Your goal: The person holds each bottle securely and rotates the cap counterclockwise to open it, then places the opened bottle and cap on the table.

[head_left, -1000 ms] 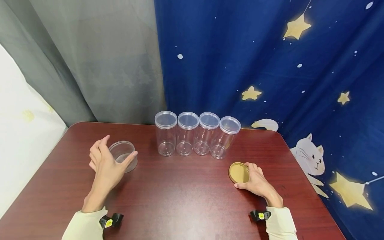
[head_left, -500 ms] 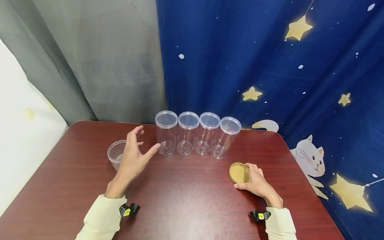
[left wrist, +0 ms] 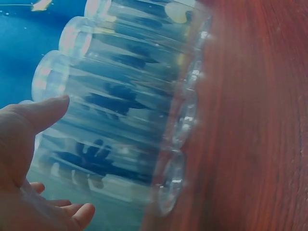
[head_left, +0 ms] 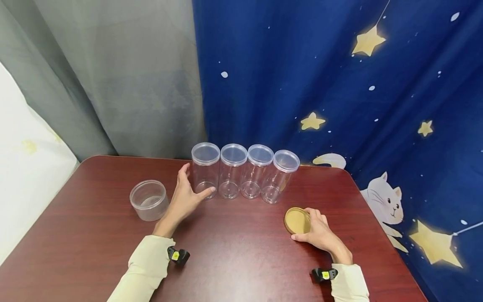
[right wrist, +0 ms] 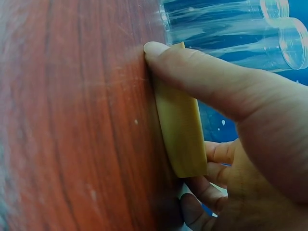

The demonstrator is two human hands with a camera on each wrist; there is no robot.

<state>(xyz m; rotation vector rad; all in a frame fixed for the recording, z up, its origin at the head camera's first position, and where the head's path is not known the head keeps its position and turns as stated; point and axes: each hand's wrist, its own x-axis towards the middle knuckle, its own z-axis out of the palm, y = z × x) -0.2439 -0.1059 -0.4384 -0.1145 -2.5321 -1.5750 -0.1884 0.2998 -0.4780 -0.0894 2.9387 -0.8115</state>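
Note:
Several tall, transparent plastic jars with clear lids stand upright in a row at the back of the table. My left hand [head_left: 183, 201] is right beside the leftmost jar [head_left: 206, 172], thumb and fingers spread around its side. In the left wrist view the thumb and fingertips overlap the row of jars [left wrist: 120, 101]. On the right, my right hand [head_left: 320, 233] grips a shallow round gold lid [head_left: 297, 221], hollow side up, by its edge. The right wrist view shows the lid's side wall [right wrist: 180, 130] low over the wood, with the thumb along its near side.
A low, clear round tub [head_left: 149, 205] without a lid stands on the left of the reddish-brown table [head_left: 234, 260]. Behind the table hang a grey curtain [head_left: 143, 84] and a blue star-patterned curtain [head_left: 264, 75].
My left hand has moved right, from around the clear tub to the leftmost jar, leaving the tub on the table. The right hand still holds the gold lid in place.

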